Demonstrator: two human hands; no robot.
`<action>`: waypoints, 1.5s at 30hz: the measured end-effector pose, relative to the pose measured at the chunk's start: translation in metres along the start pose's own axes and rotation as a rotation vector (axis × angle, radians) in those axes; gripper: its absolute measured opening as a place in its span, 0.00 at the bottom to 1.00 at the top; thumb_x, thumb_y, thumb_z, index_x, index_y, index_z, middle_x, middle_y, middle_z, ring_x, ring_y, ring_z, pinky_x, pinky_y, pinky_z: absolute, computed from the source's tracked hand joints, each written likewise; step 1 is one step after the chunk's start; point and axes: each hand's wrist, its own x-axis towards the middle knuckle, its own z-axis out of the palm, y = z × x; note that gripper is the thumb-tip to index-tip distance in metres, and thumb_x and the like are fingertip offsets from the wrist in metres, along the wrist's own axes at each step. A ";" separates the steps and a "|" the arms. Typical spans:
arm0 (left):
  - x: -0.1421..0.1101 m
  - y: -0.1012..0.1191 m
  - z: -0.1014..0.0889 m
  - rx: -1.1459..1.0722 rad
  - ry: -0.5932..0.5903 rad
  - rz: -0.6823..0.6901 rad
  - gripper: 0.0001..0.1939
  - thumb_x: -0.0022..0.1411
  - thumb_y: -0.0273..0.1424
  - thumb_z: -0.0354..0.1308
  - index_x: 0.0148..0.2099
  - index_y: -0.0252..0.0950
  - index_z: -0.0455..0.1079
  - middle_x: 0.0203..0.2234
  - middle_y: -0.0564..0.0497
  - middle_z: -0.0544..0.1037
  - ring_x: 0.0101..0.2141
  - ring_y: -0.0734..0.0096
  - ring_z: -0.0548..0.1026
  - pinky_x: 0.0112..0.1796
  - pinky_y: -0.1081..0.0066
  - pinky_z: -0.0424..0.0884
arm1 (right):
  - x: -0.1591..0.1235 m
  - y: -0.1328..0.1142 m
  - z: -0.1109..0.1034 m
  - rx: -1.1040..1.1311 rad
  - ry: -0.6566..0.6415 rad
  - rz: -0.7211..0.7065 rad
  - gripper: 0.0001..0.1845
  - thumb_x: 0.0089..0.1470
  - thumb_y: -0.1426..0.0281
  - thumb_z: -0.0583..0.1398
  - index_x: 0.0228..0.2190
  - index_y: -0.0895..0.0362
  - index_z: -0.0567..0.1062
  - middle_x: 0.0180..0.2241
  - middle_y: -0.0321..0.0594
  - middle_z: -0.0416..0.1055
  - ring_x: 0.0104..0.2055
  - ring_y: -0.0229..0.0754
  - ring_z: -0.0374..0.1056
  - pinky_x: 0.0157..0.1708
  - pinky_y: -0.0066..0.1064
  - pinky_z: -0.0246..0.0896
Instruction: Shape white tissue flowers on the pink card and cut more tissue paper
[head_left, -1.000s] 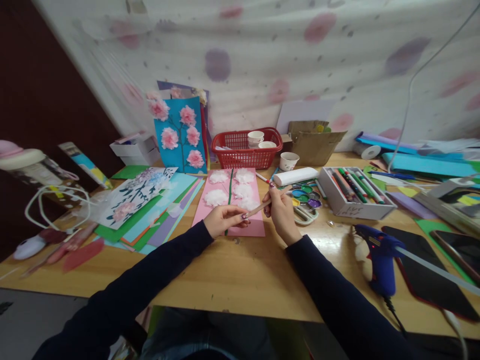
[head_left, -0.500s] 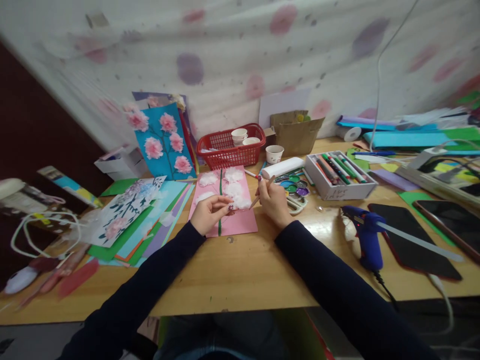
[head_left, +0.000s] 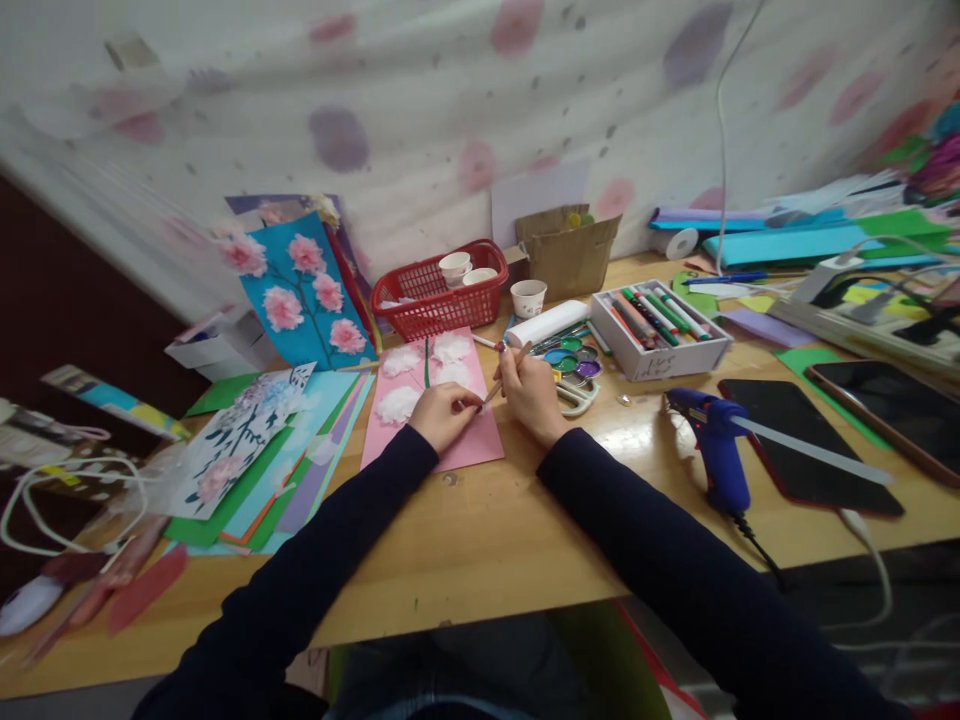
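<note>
- Your right hand [head_left: 531, 392] is clamped on a thin brown stick [head_left: 493, 390], its upper end poking up past your fingers.
- The stick slants down toward your left hand [head_left: 442, 415], its lower end at those fingertips, over the right part of the pink card [head_left: 478, 450].
- Your left fingers are curled, thumb and fingertips close together; you cannot tell from this view whether they pinch anything.
- The pink card lies flat on the table [head_left: 450, 550] in front of you, partly under your left hand.
- White puffs [head_left: 397, 405] sit on it on both sides of a green stem [head_left: 427, 362], which your left hand partly covers.
- Just beyond your right hand are a white roll [head_left: 551, 325] and a paint palette [head_left: 576, 360].
- Right of those stands the marker box [head_left: 679, 362]; nearer you, the blue glue gun [head_left: 716, 455].
- Behind the pink card is a red basket [head_left: 446, 320]; to its left, a blue card [head_left: 296, 265] with pink blossoms leans upright.
</note>
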 end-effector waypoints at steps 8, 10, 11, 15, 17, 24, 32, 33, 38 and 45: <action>0.002 -0.002 0.004 0.115 0.003 0.044 0.07 0.53 0.23 0.58 0.33 0.33 0.77 0.25 0.50 0.75 0.27 0.73 0.70 0.33 0.72 0.67 | -0.001 -0.002 -0.001 -0.184 0.042 -0.081 0.25 0.61 0.64 0.44 0.18 0.56 0.67 0.16 0.38 0.68 0.20 0.37 0.65 0.24 0.27 0.51; 0.002 -0.001 0.003 0.127 0.001 0.058 0.07 0.53 0.23 0.58 0.33 0.33 0.77 0.24 0.50 0.75 0.27 0.73 0.70 0.33 0.72 0.66 | -0.002 -0.002 0.000 -0.202 0.012 -0.125 0.24 0.61 0.64 0.45 0.19 0.57 0.68 0.17 0.38 0.68 0.20 0.36 0.64 0.23 0.27 0.50; 0.002 -0.001 0.003 0.133 0.000 0.066 0.07 0.53 0.23 0.59 0.33 0.34 0.77 0.24 0.50 0.75 0.26 0.73 0.70 0.32 0.72 0.66 | -0.003 -0.002 0.001 -0.210 0.002 -0.143 0.23 0.61 0.64 0.45 0.19 0.57 0.69 0.17 0.38 0.69 0.20 0.36 0.63 0.23 0.27 0.50; 0.002 -0.001 0.003 0.158 0.000 0.084 0.07 0.53 0.23 0.59 0.34 0.34 0.78 0.24 0.50 0.74 0.26 0.73 0.70 0.31 0.72 0.66 | -0.004 -0.002 0.002 -0.241 -0.028 -0.162 0.24 0.62 0.64 0.45 0.20 0.57 0.68 0.17 0.37 0.68 0.19 0.35 0.63 0.23 0.26 0.49; 0.002 -0.002 0.004 0.163 0.003 0.084 0.08 0.53 0.23 0.59 0.34 0.34 0.78 0.24 0.50 0.74 0.26 0.73 0.70 0.31 0.72 0.65 | -0.004 -0.003 0.002 -0.251 -0.043 -0.161 0.24 0.62 0.64 0.44 0.20 0.57 0.68 0.16 0.37 0.67 0.19 0.35 0.63 0.23 0.26 0.49; 0.002 -0.003 0.006 0.164 -0.001 0.081 0.08 0.53 0.24 0.58 0.34 0.34 0.78 0.25 0.49 0.75 0.27 0.72 0.71 0.32 0.72 0.66 | -0.004 -0.005 0.002 -0.381 -0.100 -0.193 0.22 0.62 0.66 0.44 0.23 0.58 0.69 0.18 0.40 0.69 0.20 0.37 0.63 0.22 0.27 0.47; 0.001 -0.006 -0.026 0.134 0.109 0.082 0.09 0.52 0.24 0.57 0.37 0.34 0.76 0.30 0.49 0.79 0.30 0.70 0.74 0.37 0.68 0.69 | -0.002 -0.007 0.004 -0.489 -0.168 -0.171 0.22 0.62 0.65 0.44 0.25 0.59 0.70 0.18 0.41 0.69 0.19 0.39 0.63 0.22 0.29 0.45; -0.001 -0.008 -0.033 0.137 0.139 0.071 0.09 0.52 0.24 0.57 0.36 0.35 0.76 0.30 0.49 0.80 0.30 0.69 0.74 0.37 0.68 0.70 | -0.002 -0.006 0.005 -0.471 -0.170 -0.165 0.22 0.62 0.65 0.44 0.24 0.59 0.70 0.18 0.41 0.69 0.19 0.39 0.63 0.22 0.29 0.46; -0.021 -0.017 -0.060 0.158 0.182 0.018 0.09 0.52 0.27 0.56 0.36 0.35 0.76 0.31 0.49 0.80 0.32 0.68 0.75 0.37 0.68 0.70 | -0.002 -0.004 0.003 -0.253 -0.084 -0.099 0.25 0.62 0.63 0.43 0.19 0.56 0.67 0.16 0.39 0.68 0.19 0.37 0.64 0.23 0.28 0.51; -0.056 -0.029 -0.084 0.208 0.123 -0.069 0.10 0.52 0.29 0.54 0.34 0.37 0.76 0.33 0.49 0.80 0.35 0.66 0.75 0.41 0.67 0.69 | -0.001 -0.005 -0.005 -0.042 0.053 0.017 0.24 0.60 0.61 0.45 0.17 0.55 0.66 0.12 0.34 0.63 0.16 0.36 0.62 0.22 0.28 0.53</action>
